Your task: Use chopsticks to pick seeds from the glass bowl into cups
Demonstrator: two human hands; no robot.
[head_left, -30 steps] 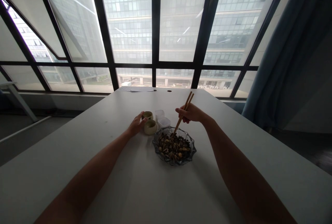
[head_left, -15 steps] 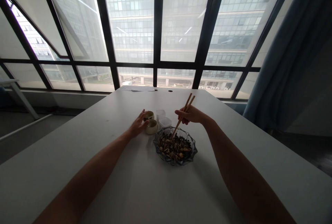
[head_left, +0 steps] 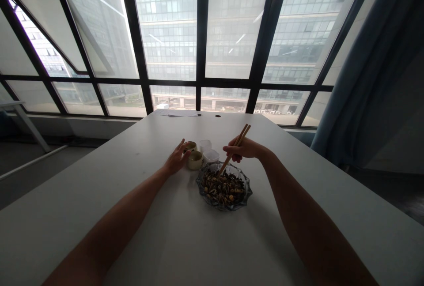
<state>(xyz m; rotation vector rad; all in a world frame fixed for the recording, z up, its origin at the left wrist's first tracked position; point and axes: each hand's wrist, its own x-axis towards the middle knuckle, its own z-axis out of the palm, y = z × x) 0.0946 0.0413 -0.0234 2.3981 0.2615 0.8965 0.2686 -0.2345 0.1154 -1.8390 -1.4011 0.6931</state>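
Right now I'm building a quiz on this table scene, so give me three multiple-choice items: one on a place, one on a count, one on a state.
1. Where do the tips of the wooden chopsticks lie?
A. in the scalloped glass bowl of mixed nuts and seeds
B. in a round ceramic cup
C. flat on the white table

2. How many small round ceramic cups stand beside the left hand?
A. one
B. two
C. four

3. What is the right hand doing?
A. lying open
B. gripping the chopsticks
C. lifting the bowl

Answers: 1 A, the tips dip inside the bowl's far rim. 2 B, two cups stand together by the fingers. 3 B, the fingers are closed round the sticks.
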